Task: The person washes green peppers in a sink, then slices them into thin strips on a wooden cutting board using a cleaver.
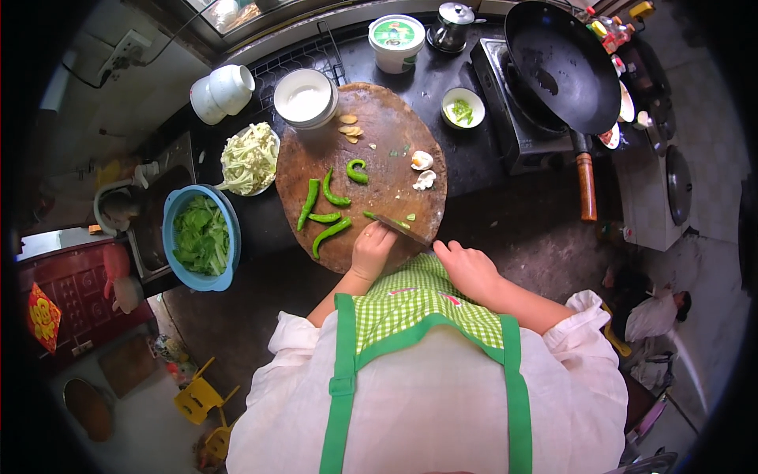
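My right hand (471, 269) grips the handle of a kitchen knife (405, 230), whose blade reaches left over the near edge of a round wooden chopping board (385, 124). Against the blade, the bent fingers of my left hand (374, 246) press a green chili pepper (368, 214) to the wood; the fingers hide part of it. A small cut pepper piece (411, 217) lies just beyond the blade. Several whole chili peppers (333, 234) rest left of my left hand. Farther back on the board are ginger slices (350, 131) and garlic (421, 160) at the right.
Stacked white bowls (303, 98) stand at the board's back left edge. Left are a plate of cauliflower (251, 160) and a blue basket of leafy greens (201, 234). A bowl with cut green pieces (462, 109) sits right, before a gas stove (533, 145) bearing a wok (562, 65).
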Available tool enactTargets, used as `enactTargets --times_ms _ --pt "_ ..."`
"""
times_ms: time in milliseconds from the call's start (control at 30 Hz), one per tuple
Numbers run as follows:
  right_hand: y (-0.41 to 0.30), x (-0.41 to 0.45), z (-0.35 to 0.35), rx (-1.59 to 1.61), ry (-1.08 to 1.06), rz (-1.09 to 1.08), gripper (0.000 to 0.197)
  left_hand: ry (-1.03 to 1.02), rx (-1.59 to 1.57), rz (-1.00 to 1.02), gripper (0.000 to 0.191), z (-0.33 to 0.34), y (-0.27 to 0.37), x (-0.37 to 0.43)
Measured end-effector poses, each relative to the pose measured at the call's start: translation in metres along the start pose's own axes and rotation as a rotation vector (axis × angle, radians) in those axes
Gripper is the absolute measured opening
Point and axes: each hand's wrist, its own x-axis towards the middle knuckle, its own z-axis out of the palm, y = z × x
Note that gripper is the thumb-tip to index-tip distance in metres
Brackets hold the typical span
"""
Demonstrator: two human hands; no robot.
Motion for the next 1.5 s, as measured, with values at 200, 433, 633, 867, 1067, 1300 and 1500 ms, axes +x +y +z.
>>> enactTargets --times_ms 200,433,633,867,1067,1300,1500 --pt "0.007 0.018 0.036 0.028 0.105 0.044 0.025 -0.053 0.017 -0.039 0.027 -0.001 0.002 0.001" --pt "-0.003 -0.001 0.003 0.021 0.060 0.049 0.027 -0.023 -0.010 -0.024 0.026 0.000 -0.001 -0.001" --pt "-0.003 -0.011 -0.006 0.033 0.034 0.016 0.025 -0.036 0.022 -0.024 0.026 0.002 -0.001 -0.004" --pt "-0.001 0.004 0.007 0.069 0.016 0.001 0.034 -0.034 0.030 -0.025 0.023 0.003 -0.002 -0.006" --pt "-0.004 0.027 0.027 0.059 0.068 0.017 0.026 -0.128 0.027 -0.051 0.021 0.000 -0.001 -0.006" --pt "-0.002 0.018 0.018 0.157 0.202 0.111 0.028 -0.024 0.008 -0.028 0.023 0.000 0.001 0.000" --pt "-0.007 -0.007 -0.011 0.057 -0.013 0.038 0.027 -0.027 0.032 -0.010 0.018 0.001 -0.002 -0.001"
